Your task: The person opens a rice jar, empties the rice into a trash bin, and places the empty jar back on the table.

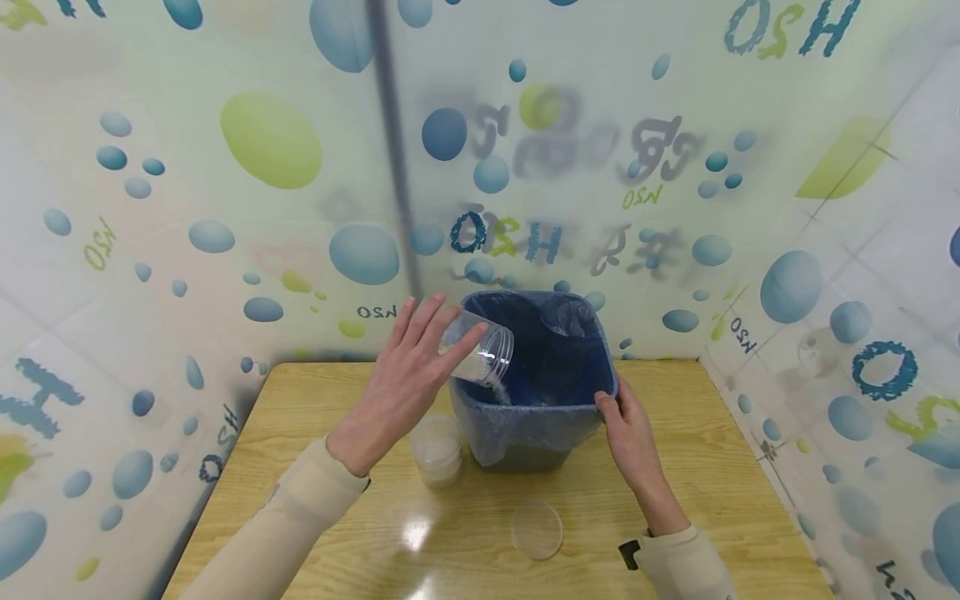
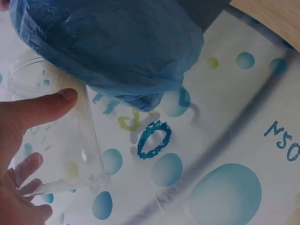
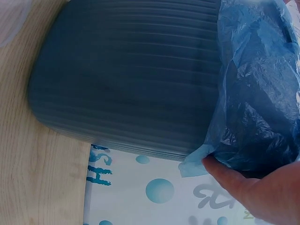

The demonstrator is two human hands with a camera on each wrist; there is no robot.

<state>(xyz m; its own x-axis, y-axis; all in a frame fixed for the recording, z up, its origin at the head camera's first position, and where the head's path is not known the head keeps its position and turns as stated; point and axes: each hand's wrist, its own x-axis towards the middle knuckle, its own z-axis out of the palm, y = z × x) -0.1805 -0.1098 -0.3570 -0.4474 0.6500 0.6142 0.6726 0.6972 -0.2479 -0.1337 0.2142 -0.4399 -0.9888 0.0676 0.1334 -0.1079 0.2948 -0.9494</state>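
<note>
My left hand (image 1: 397,387) grips a clear plastic jar (image 1: 487,346), tipped on its side with its mouth over the left front edge of a trash bin (image 1: 525,457). White loose material (image 1: 493,388) is at the jar's lower lip, spilling into the bin. In the left wrist view, thumb and fingers lie around the jar (image 2: 70,145). A blue plastic bag (image 3: 258,93) lines the dark bin and folds over its rim. At the right front corner, my right hand (image 1: 630,433) pinches the bag-covered rim, thumb on top. The bin's bottom inside is hidden.
Left of the bin, a second clear container (image 1: 437,454) with whitish contents stands on the wooden table (image 1: 637,542). A clear round lid (image 1: 537,530) lies flat in front of the bin. Patterned curtain walls (image 1: 360,192) enclose the table's back and sides.
</note>
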